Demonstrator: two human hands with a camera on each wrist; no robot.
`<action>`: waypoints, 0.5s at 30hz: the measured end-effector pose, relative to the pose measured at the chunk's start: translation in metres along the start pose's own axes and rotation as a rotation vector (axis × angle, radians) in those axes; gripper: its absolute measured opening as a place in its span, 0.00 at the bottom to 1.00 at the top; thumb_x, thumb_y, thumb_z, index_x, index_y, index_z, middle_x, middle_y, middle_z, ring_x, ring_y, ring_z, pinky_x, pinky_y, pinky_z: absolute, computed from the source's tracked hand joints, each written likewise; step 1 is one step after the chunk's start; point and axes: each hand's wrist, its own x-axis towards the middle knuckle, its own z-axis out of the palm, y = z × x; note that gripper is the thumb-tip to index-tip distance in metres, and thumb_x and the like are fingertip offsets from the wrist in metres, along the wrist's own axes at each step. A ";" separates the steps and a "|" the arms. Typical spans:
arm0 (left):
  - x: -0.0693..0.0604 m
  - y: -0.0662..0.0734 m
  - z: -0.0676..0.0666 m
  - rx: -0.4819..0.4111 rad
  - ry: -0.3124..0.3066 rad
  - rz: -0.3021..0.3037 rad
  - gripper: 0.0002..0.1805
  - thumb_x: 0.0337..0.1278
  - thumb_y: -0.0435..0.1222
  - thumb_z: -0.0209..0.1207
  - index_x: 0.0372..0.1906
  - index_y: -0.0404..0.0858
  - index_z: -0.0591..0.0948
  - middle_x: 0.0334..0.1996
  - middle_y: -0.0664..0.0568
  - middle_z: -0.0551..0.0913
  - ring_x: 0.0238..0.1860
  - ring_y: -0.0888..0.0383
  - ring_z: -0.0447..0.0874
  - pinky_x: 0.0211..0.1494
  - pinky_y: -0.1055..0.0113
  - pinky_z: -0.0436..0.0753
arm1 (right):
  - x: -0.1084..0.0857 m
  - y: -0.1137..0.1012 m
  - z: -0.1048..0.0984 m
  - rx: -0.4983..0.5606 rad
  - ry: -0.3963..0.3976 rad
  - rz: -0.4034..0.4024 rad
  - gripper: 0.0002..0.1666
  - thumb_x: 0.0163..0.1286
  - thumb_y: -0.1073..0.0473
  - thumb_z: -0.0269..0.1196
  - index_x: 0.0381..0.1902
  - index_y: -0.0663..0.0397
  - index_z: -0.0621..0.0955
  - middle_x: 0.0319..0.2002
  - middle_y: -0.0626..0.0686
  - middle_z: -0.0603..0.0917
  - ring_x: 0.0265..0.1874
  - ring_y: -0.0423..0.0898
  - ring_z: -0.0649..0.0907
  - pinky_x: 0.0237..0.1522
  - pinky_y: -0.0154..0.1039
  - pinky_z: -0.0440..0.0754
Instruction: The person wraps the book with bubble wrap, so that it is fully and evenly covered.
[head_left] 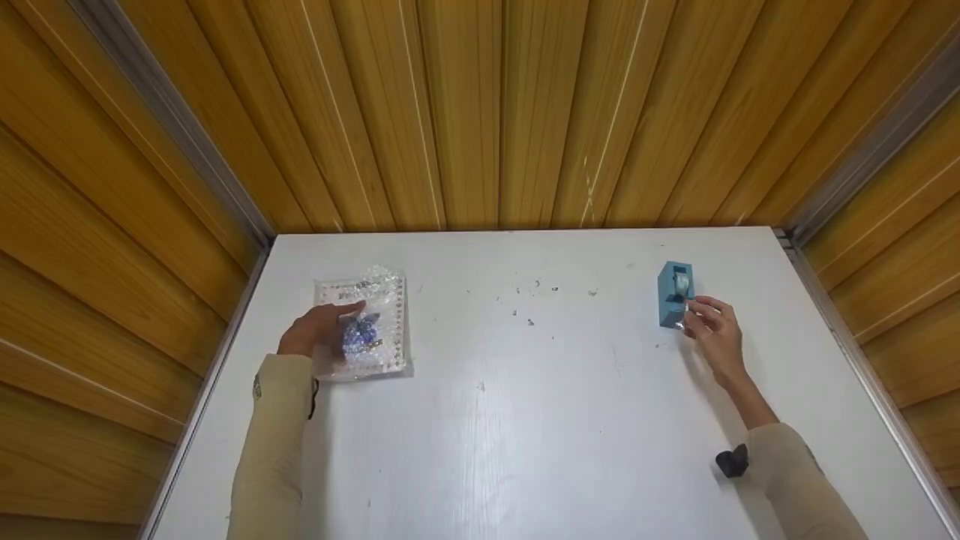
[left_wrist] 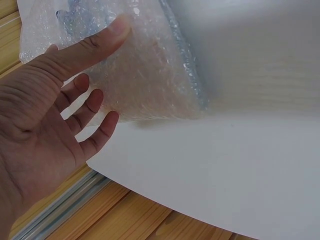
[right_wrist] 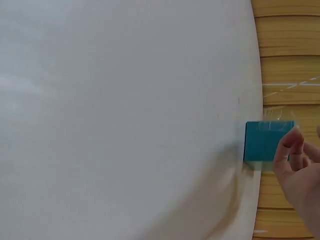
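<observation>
A flat item in bubble wrap (head_left: pixel 382 330), with a blue picture showing through, lies on the left of the table. The left hand (head_left: pixel 322 328) is at its left edge; in the left wrist view that hand (left_wrist: pixel 55 110) has its thumb over the wrap (left_wrist: pixel 155 75), other fingers loosely bent beside and below it. At the right stands a blue tape dispenser (head_left: pixel 670 311) with a clear roll. The right hand (head_left: pixel 716 337) pinches clear tape at its front end. In the right wrist view the fingers of the right hand (right_wrist: pixel 302 175) are bent together by the dispenser (right_wrist: pixel 265 142).
The white table (head_left: pixel 480 435) carries small dark specks and scraps (head_left: pixel 531 322) near its middle. Wood-patterned walls (head_left: pixel 465 112) stand behind it and at both sides. A black object (head_left: pixel 732 461) sits at the right sleeve's cuff.
</observation>
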 end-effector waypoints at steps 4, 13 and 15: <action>0.003 -0.002 0.001 -0.009 -0.004 -0.027 0.56 0.47 0.27 0.75 0.80 0.58 0.60 0.82 0.40 0.55 0.81 0.32 0.46 0.79 0.29 0.49 | 0.000 -0.020 -0.004 0.287 -0.024 0.244 0.26 0.78 0.58 0.58 0.67 0.67 0.74 0.54 0.41 0.71 0.48 0.33 0.80 0.51 0.23 0.84; 0.002 0.000 0.003 -0.024 -0.015 -0.077 0.60 0.44 0.27 0.76 0.80 0.61 0.59 0.83 0.42 0.51 0.82 0.31 0.42 0.78 0.28 0.47 | 0.015 -0.053 -0.026 0.774 -0.172 0.631 0.14 0.79 0.62 0.57 0.39 0.57 0.89 0.38 0.49 0.88 0.40 0.40 0.83 0.45 0.31 0.84; 0.000 0.001 0.003 -0.035 -0.014 -0.075 0.59 0.44 0.27 0.76 0.80 0.60 0.60 0.83 0.42 0.52 0.82 0.32 0.43 0.78 0.28 0.47 | 0.019 -0.054 -0.031 0.817 -0.210 0.695 0.16 0.80 0.62 0.55 0.38 0.58 0.89 0.38 0.51 0.88 0.39 0.41 0.83 0.45 0.32 0.84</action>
